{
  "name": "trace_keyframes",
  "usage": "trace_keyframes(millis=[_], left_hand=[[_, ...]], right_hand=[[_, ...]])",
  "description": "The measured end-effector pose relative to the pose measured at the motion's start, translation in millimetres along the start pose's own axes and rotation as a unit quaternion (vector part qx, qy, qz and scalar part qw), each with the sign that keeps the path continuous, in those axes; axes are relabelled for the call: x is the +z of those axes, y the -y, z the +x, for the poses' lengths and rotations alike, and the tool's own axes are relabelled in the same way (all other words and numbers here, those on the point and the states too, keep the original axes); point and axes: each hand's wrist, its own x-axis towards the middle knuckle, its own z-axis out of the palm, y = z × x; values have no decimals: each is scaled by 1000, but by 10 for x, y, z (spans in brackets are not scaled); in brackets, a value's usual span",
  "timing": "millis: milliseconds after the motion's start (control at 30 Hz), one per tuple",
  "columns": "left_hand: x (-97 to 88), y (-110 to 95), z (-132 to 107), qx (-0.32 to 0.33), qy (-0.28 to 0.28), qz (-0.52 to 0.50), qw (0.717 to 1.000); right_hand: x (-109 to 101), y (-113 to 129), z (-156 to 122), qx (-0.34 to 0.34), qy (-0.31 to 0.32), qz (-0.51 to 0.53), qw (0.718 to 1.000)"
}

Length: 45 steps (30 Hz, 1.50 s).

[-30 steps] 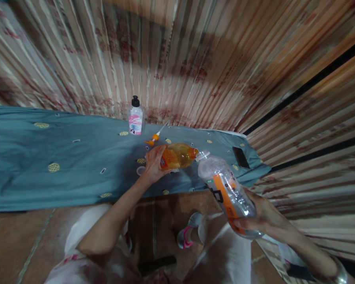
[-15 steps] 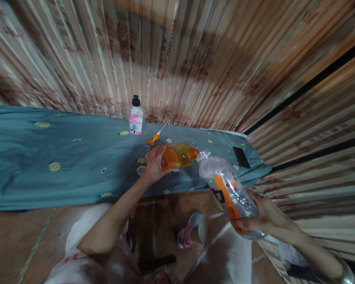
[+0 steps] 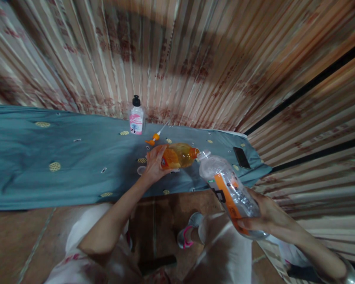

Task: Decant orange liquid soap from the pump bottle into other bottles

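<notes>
My left hand [image 3: 156, 166] is closed round the base of an orange bottle [image 3: 182, 155] with amber liquid, which lies tilted on its side with its open mouth to the right. My right hand [image 3: 262, 215] grips the lower part of a large clear plastic bottle [image 3: 229, 189] with an orange and grey label. This bottle slants up to the left, and its uncapped neck meets the mouth of the orange bottle. Whether liquid passes between them I cannot tell. An orange pump top [image 3: 154, 138] with a pale tube lies just beyond my left hand.
A clear bottle with a black cap [image 3: 136, 116] and pink label stands at the back of the blue cloth-covered surface [image 3: 23, 157]. A dark phone [image 3: 241, 157] lies at the right end. A whitish ring-shaped cap [image 3: 141, 170] is beside my left wrist. Pleated curtains [image 3: 171, 51] hang behind.
Almost nothing differs. My right hand and the clear bottle's lower end have shifted very slightly to the right; the two bottle mouths stay together.
</notes>
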Motion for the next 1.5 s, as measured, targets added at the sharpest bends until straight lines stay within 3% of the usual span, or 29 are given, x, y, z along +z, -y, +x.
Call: trace_keyframes(millis=[833,1500], left_hand=[[27,40,-14,25,-10,10,1000],[-9,32,11,20,10,16,1000]], right_hand=[[-90,180,-32,1,35,-8,999],[-102,138,-34,-2,53,-6,999]])
